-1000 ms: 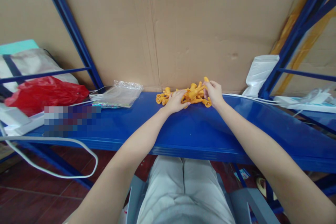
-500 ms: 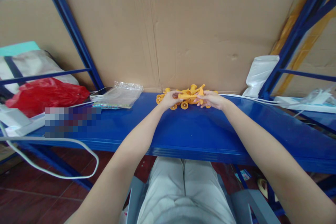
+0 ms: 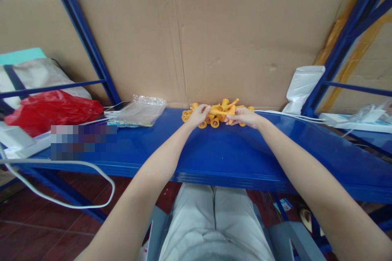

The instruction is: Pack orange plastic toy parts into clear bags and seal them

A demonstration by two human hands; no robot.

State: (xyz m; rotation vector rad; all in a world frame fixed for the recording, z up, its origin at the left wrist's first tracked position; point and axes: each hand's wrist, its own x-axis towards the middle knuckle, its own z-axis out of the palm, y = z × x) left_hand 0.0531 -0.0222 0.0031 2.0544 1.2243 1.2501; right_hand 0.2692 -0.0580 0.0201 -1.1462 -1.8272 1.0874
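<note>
A yellow plastic horn [image 3: 233, 113] with a flared end is held between my two hands over a heap of similar yellow horns [image 3: 215, 123]. My right hand [image 3: 246, 117] pinches it near the flared end. My left hand [image 3: 198, 116] has its thumb and fingers closed at the thin end, on the left. The fingertips partly cover the held horn, and its edges blend into the heap. Several round flared mouths in the heap face me. The heap lies on the blue shelf top [image 3: 220, 151], against the cardboard.
A cardboard sheet [image 3: 245, 40] stands behind the shelf top. Clear plastic bags [image 3: 139, 112] lie to the left, near a red plastic bag [image 3: 55, 110]. At the right, a white pouch [image 3: 303, 89] leans by a blue post [image 3: 343, 40]. White cables [image 3: 284, 114] run along the back.
The held horn has shifted and turned between my fingers; its flared end now sits slightly lower and further left. My right hand has moved a little left. The heap looks unchanged.
</note>
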